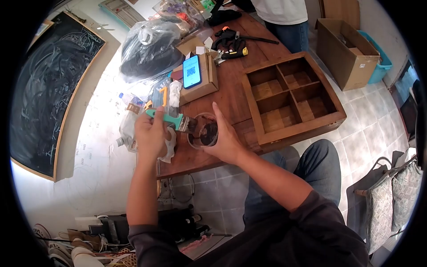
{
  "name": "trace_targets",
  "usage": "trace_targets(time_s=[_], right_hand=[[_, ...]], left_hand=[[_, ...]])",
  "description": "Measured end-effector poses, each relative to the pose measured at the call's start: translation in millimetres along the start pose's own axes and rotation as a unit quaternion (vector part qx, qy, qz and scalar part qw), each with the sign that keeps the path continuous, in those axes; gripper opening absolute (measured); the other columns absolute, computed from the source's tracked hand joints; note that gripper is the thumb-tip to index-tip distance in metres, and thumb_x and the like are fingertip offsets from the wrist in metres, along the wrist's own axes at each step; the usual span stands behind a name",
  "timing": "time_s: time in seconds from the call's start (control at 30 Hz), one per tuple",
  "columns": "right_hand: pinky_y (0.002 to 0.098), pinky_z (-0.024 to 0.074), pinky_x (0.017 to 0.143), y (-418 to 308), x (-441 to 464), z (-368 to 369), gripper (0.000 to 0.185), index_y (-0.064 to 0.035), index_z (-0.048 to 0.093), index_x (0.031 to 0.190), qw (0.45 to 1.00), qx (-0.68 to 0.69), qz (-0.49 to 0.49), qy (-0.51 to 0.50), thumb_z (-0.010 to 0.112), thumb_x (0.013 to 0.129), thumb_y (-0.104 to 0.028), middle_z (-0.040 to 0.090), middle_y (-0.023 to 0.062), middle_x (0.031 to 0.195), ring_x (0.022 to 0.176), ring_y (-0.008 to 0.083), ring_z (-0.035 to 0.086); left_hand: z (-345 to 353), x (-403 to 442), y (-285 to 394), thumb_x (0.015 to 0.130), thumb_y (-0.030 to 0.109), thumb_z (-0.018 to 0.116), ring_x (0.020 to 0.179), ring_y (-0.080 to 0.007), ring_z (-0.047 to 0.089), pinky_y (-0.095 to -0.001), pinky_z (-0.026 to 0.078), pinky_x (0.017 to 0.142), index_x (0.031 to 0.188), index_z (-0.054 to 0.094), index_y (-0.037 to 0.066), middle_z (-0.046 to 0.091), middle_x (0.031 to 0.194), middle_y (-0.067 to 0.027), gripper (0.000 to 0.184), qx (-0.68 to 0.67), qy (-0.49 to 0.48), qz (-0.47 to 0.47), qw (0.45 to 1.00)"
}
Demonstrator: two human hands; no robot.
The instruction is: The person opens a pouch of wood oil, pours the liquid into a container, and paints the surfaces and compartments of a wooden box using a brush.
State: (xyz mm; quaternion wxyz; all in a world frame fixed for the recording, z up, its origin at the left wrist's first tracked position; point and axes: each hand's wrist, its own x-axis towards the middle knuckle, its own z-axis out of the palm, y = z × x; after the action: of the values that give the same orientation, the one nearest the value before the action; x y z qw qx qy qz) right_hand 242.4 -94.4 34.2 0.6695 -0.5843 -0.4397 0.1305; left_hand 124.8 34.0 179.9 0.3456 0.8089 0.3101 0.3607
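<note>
Head view: left hand (pixel 150 132) is closed on the green handle of a brush (pixel 177 120), thumb along the top. Brush points right, bristles at the cup's left side; can't tell if they touch the rim or sit just inside it.

Right hand (pixel 227 141) is half open, curved round the right side of the clear cup (pixel 194 141), one digit sticking up past the rim. Cup has dark stuff in it. It's over the near left part of the table (pixel 229 103); can't tell if it's resting on the wood or held just above.

Wooden tray (pixel 307 128), four compartments, sits right of the cup, well apart from both hands. Phone (pixel 192 71) with a QR code on screen is on a small carton (pixel 207 89) beyond the cup. Clear jug (pixel 128 129) just beside left hand. Big plastic bag (pixel 149 51) farther back. Yellow-and-black tool (pixel 235 54) beyond the carton. Another person (pixel 282 13) stands at the far end.
</note>
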Motion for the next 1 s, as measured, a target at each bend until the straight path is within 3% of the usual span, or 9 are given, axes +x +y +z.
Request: trace_targets(time_s=[0.1,0.27,0.37,0.5,0.67,0.8,0.87,0.93,1.0], right_hand=[[0.0405,0.0419,0.107,-0.7,-0.2,0.0,0.118,-0.0022,0.01,0.156,1.0,-0.003,-0.008,0.004,0.086,0.066,-0.015,0.051,0.0223,0.135,0.128,0.0351,0.051],[0.041,0.0415,0.107,-0.6,0.3,-1.9,0.117,-0.0015,0.01,0.156,1.0,0.016,0.005,-0.013,0.085,0.067,-0.013,0.05,0.0211,0.137,0.129,0.0352,0.05],[0.0449,0.0377,0.109,-0.7,1.0,-0.1,0.122,-0.0037,0.006,0.157,0.999,0.04,0.008,-0.019,0.084,0.064,-0.007,0.048,0.0259,0.136,0.128,0.0412,0.046],[0.0412,0.0398,0.109,-1.6,0.8,-1.0,0.118,-0.0004,0.01,0.155,0.999,-0.004,-0.017,0.027,0.083,0.063,-0.005,0.05,0.0208,0.137,0.13,0.035,0.049],[0.0421,0.0392,0.109,1.2,-0.2,0.9,0.117,-0.0011,0.011,0.156,0.999,-0.009,-0.022,0.04,0.083,0.064,-0.004,0.049,0.0214,0.136,0.13,0.0363,0.048],[0.0423,0.0401,0.108,4.0,0.1,2.1,0.118,-0.0018,0.01,0.156,0.998,-0.032,-0.02,0.043,0.085,0.065,-0.006,0.048,0.0219,0.138,0.129,0.0369,0.048],[0.0424,0.0401,0.108,5.7,0.3,3.6,0.118,-0.002,0.01,0.156,0.998,-0.034,-0.021,0.045,0.086,0.066,-0.008,0.048,0.0223,0.138,0.129,0.0371,0.048],[0.0422,0.0404,0.108,3.6,1.3,4.1,0.119,-0.0017,0.009,0.156,0.998,-0.029,-0.004,0.047,0.087,0.066,-0.009,0.048,0.0224,0.139,0.129,0.0375,0.049],[0.0422,0.0408,0.108,3.1,1.5,3.2,0.119,-0.0016,0.009,0.156,0.999,-0.031,0.001,0.043,0.087,0.066,-0.009,0.049,0.0227,0.138,0.128,0.0379,0.05]], left_hand=[[6.3,-6.5,0.2,0.099,0.023,0.062,0.052,-0.0068,0.05,-0.0243,0.038,0.047,0.086,0.064,0.0,0.057,0.06,-0.0008,0.027,0.022,-0.028,-0.033,0.999],[8.2,-19.3,5.7,0.093,0.019,0.068,0.058,-0.0135,0.061,-0.0302,0.049,0.056,0.095,0.07,0.002,0.062,0.064,-0.0092,0.017,0.178,-0.13,0.187,0.957],[10.3,-25.9,16.0,0.089,0.015,0.069,0.059,-0.0167,0.063,-0.0309,0.05,0.058,0.093,0.069,0.002,0.065,0.068,-0.0123,0.014,0.193,-0.2,0.224,0.934],[3.2,-24.1,15.2,0.088,0.013,0.069,0.059,-0.0185,0.064,-0.031,0.051,0.058,0.091,0.068,0.001,0.067,0.07,-0.0123,0.013,0.179,-0.235,0.258,0.92],[-12.2,-14.0,21.6,0.088,0.012,0.069,0.056,-0.0136,0.061,-0.0282,0.047,0.055,0.089,0.068,0.001,0.061,0.064,-0.0092,0.012,0.211,-0.283,0.124,0.928],[-18.6,-1.5,9.8,0.09,0.013,0.068,0.053,-0.0106,0.058,-0.0265,0.044,0.051,0.087,0.066,0.0,0.06,0.062,-0.0059,0.013,0.18,-0.261,0.128,0.94],[-17.7,2.5,8.6,0.093,0.013,0.066,0.052,-0.0096,0.056,-0.0261,0.043,0.049,0.087,0.065,0.0,0.057,0.06,-0.0025,0.014,0.021,-0.182,0.006,0.983],[-20.0,8.2,2.6,0.096,0.016,0.064,0.049,-0.0096,0.052,-0.0249,0.039,0.045,0.084,0.062,0.003,0.055,0.058,-0.0006,0.018,-0.02,-0.17,-0.022,0.985],[-17.7,12.5,-10.9,0.096,0.02,0.064,0.045,-0.009,0.046,-0.0248,0.034,0.042,0.076,0.058,0.006,0.052,0.056,-0.0003,0.025,-0.102,-0.075,-0.118,0.985]])
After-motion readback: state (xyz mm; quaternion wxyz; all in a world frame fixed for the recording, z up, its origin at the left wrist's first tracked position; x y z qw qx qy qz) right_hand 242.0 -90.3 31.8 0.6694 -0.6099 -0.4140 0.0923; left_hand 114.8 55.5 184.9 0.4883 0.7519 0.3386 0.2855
